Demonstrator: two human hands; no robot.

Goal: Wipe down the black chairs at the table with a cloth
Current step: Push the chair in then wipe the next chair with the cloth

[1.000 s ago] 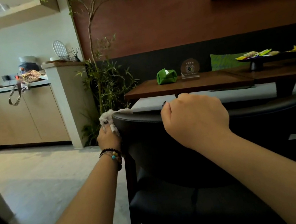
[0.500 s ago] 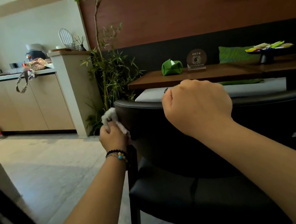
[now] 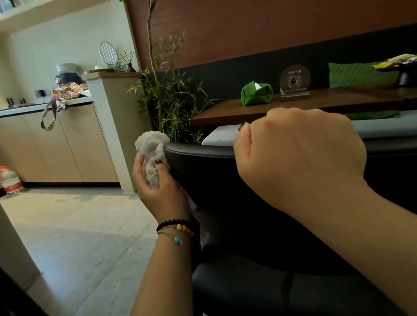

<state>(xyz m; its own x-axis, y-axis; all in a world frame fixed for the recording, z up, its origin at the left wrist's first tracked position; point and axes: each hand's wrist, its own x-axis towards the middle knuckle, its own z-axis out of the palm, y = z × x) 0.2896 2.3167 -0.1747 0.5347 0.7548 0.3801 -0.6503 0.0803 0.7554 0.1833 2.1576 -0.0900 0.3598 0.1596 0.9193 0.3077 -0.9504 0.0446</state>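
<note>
Cloth (image 3: 152, 150) is getting bunched in the left hand (image 3: 159, 184) against the chair (image 3: 203, 156) back's left corner, while the right hand (image 3: 298, 156) is clamping its top rail, probably steadying it.

White fluffy cloth (image 3: 152, 150) bunched against left end of black chair (image 3: 241, 234) backrest.

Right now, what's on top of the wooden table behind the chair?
On the table: a green tissue holder, a round clear plaque and a black stand of bright items. The right hand and chair hide its near edge.
</note>
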